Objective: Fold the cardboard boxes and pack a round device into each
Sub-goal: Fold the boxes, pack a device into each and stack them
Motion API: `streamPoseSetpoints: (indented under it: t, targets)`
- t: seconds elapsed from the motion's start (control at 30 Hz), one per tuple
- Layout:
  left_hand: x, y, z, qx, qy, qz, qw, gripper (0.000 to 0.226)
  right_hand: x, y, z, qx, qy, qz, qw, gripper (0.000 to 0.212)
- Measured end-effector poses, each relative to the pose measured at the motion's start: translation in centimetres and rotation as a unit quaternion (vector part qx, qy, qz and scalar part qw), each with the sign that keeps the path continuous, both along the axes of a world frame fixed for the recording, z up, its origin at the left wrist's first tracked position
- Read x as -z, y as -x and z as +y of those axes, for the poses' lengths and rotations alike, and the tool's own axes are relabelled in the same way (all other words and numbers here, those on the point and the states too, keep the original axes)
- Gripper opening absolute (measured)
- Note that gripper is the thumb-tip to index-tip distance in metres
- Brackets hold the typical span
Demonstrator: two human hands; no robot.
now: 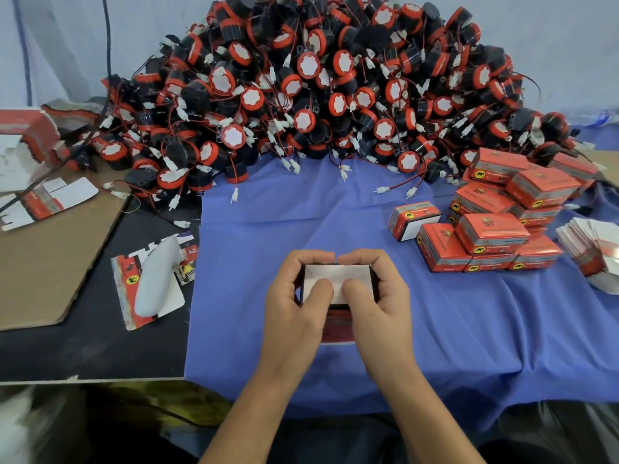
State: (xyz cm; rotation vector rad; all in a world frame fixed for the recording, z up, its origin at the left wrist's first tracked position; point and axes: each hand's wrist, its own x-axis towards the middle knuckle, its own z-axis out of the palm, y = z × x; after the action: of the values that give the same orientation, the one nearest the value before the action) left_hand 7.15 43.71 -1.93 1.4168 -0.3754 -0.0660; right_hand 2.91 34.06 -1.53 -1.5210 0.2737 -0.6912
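— Item in hand?
— One cardboard box (337,279), low centre over the blue cloth (301,216) on the bench. Left hand (294,296) and right hand (380,293) curl round its ends, thumbs pressing its white inside.
— Step?
— Folding, by appearance; contents hidden.
— Next?
— Likely tuck the end shut; if empty, fetch one from the heap of round devices (335,95) behind. Packed boxes (490,231): right.

Red cardboard box (337,286) open-topped, white inside, over blue cloth; device pile (335,85) behind.
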Motion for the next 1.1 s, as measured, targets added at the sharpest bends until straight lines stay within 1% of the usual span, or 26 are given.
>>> streamPoseSetpoints:
  t: [0.17,0.3,0.43,0.5,0.53,0.6,0.67,0.8,0.93,1.0,1.1]
  targets:
    - [0.0,-0.2,0.3,-0.015,-0.020,-0.018,1.000,0.030,-0.1,-0.4,0.0,0.002,0.032,0.020,0.999,0.034]
    - [-0.1,-0.3,0.2,-0.022,-0.044,-0.019,0.999,0.037,0.1,-0.5,0.1,0.008,0.038,0.025,0.999,0.031]
    - [-0.8,-0.1,0.1,-0.012,-0.053,-0.026,0.998,0.030,0.1,-0.4,0.3,0.011,0.019,0.017,1.000,0.030]
    - [-1.2,-0.1,0.4,0.028,-0.046,0.011,0.998,0.030,-0.2,-0.4,0.3,0.032,0.009,-0.006,0.999,0.025]
    - [-1.5,-0.2,0.6,0.062,-0.035,0.053,0.996,0.030,-0.3,-0.4,0.2,0.046,-0.003,-0.021,0.999,0.024]
    - [-1.9,-0.6,1.3,0.132,-0.036,0.124,0.983,0.029,-0.7,-0.4,-0.1,0.056,-0.025,-0.052,0.997,0.021]
    - [-2.1,-1.3,2.1,0.186,-0.058,0.154,0.969,0.034,-1.0,-0.3,-0.4,0.052,-0.015,-0.069,0.996,0.020]
    - [-2.1,-2.3,3.4,0.284,0.013,0.231,0.931,0.063,-1.2,0.0,-0.7,0.019,-0.024,-0.071,0.997,0.019]
    - [-1.9,-2.2,3.8,0.358,0.090,0.274,0.888,0.088,-1.5,0.2,-0.4,-0.044,-0.032,-0.087,0.995,0.022]
    - [-1.9,-1.9,3.9,0.388,0.110,0.281,0.871,0.091,-1.6,0.3,-0.3,-0.073,-0.021,-0.092,0.993,0.023]
    - [-1.5,-1.8,4.1,0.399,0.100,0.278,0.868,0.091,-1.2,0.6,-0.5,-0.073,-0.018,-0.082,0.994,0.025]
